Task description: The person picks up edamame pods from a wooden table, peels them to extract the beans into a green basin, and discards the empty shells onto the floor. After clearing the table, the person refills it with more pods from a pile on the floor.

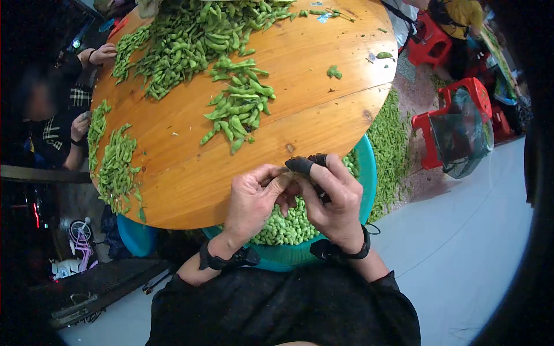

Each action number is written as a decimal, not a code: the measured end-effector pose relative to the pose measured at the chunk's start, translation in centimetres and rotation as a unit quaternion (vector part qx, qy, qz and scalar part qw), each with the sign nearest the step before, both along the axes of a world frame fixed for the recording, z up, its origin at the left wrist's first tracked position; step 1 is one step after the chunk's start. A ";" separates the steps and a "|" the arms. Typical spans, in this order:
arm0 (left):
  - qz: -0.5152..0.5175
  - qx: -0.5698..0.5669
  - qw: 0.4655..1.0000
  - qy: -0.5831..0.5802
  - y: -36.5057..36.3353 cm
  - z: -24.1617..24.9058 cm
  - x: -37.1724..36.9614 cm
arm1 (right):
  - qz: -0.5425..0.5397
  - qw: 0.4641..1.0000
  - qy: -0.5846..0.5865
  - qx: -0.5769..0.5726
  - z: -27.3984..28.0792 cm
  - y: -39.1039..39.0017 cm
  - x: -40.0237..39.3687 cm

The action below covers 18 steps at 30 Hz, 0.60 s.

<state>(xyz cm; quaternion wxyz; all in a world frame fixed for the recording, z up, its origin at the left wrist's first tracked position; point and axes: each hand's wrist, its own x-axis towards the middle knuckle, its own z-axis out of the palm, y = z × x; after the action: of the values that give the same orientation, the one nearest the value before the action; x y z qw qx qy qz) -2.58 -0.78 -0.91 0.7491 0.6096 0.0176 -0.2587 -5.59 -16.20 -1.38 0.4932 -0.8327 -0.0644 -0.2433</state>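
Fingers, left hand (248, 202): bent inward, thumb and forefinger drawn together in a pinch, centre of the frame. Fingers, right hand (340, 205): curled, tips meeting those of the left, with black finger covers (300, 165) on at least 2. Item between the tips: mostly hidden; whether it is a pod cannot be told.

Tub (370, 179), teal: lower centre, below the hands and partly under the table edge. Contents: shelled green beans (285, 228), loose, many.

Table (323, 86), round, wooden. Upon it: 1 small group of green soybean pods (245, 104), upper centre, nearest the hands; 1 large heap of pods (190, 43), upper left; 1 spread of pods (118, 167), left edge.

Floor, right of centre: 1 thick scatter of green hulls or pods (389, 144), which of the 2 not certain. Beyond it, red stools (476, 98), upper right.

Co-worker, far left: 2 hands, 1 near the heap (103, 53), 1 lower (79, 126).

Step in hand, by judgement: close fingertip work on 1 small piece above the tub. A next move from this pose calls for a light, steady pinch, the tips kept over the tub, and a controlled parting of the fingers.
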 end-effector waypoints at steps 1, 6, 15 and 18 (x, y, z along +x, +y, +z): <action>-0.003 -0.004 1.000 -0.012 0.0 -0.1 -0.1 | -0.002 1.000 -0.009 -0.007 0.0 0.3 -0.1; -0.021 0.025 0.997 -0.062 0.6 -0.5 -0.4 | 0.028 0.997 -0.055 -0.036 -0.2 0.9 -0.2; -0.059 -0.043 0.997 -0.004 1.7 -0.3 0.1 | 0.132 0.872 0.298 0.365 0.8 -1.1 0.4; -0.132 0.026 0.989 -0.068 2.6 -0.3 -0.1 | 0.118 0.847 0.340 0.390 0.2 -2.5 0.2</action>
<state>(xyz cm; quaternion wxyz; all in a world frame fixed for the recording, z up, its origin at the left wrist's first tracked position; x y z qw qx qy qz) -2.65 1.80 -1.19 0.6916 0.6421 -0.1070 -0.3131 -5.35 -18.66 -1.14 0.7937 -0.5882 0.1095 0.1103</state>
